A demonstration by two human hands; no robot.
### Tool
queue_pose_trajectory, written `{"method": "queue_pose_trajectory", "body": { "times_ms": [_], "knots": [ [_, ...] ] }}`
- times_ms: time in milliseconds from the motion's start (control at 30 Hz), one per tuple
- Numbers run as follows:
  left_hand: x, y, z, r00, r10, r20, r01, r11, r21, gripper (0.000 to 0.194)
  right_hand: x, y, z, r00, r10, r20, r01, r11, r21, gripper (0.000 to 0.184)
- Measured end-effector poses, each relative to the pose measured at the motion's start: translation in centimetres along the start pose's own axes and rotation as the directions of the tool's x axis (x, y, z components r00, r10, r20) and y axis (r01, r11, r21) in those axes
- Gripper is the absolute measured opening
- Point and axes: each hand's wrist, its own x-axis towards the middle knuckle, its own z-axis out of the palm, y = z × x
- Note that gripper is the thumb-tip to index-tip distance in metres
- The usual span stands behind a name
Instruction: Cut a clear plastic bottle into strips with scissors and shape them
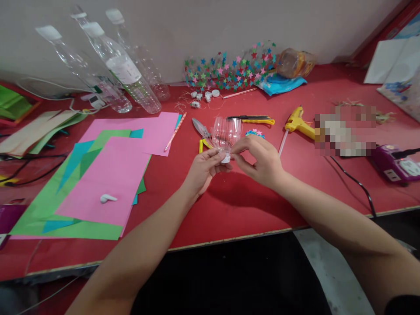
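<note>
Both hands hold a cut-off clear plastic bottle top [225,133] with a white cap [225,158], neck down, above the red table [229,205]. My left hand [203,168] pinches the cap end from the left. My right hand [260,159] pinches it from the right, fingers closed at the neck. The bottle piece is slit into strips that fan upward.
Pink, green and teal paper sheets [108,175] lie at left with a small white item [107,198]. Clear bottles [114,65] lean on the wall. Scissors [201,133], a utility knife [252,119], a yellow glue gun [298,124], star-covered plastic [229,70] and a purple power strip [398,164] are nearby.
</note>
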Motion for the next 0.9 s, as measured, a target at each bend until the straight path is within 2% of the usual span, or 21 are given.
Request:
{"method": "queue_pose_trajectory", "body": {
  "times_ms": [267,400,500,633,767,900],
  "knots": [
    [-0.03,0.23,0.28,1.000,0.000,0.000,0.000,1.000,-0.026,0.032,-0.30,-0.14,0.37,0.998,-0.006,0.068,0.008,1.000,-0.026,0.013],
    [-0.08,0.12,0.43,1.000,0.010,0.006,-0.010,1.000,-0.007,0.031,-0.21,-0.06,0.09,0.999,-0.040,-0.001,0.040,0.998,-0.053,0.011],
    [0.01,-0.07,0.31,0.999,0.018,0.031,-0.019,1.000,0.023,0.029,-0.11,0.00,-0.09,0.999,-0.016,-0.048,0.012,0.996,-0.083,0.010],
    [0.19,-0.19,0.04,0.999,0.038,0.020,-0.038,0.999,0.038,0.026,-0.23,0.06,0.12,0.999,-0.007,-0.035,0.004,0.996,-0.084,0.011],
    [0.29,-0.34,-0.12,0.997,0.083,-0.005,-0.083,0.996,0.044,0.034,-0.54,0.01,0.42,1.000,-0.017,0.014,0.017,0.997,-0.071,0.011],
    [0.27,-0.51,-0.04,0.990,0.142,0.024,-0.144,0.979,0.142,0.033,-0.66,0.00,0.40,0.999,-0.034,-0.007,0.033,0.996,-0.087,0.012]
  ]
}}
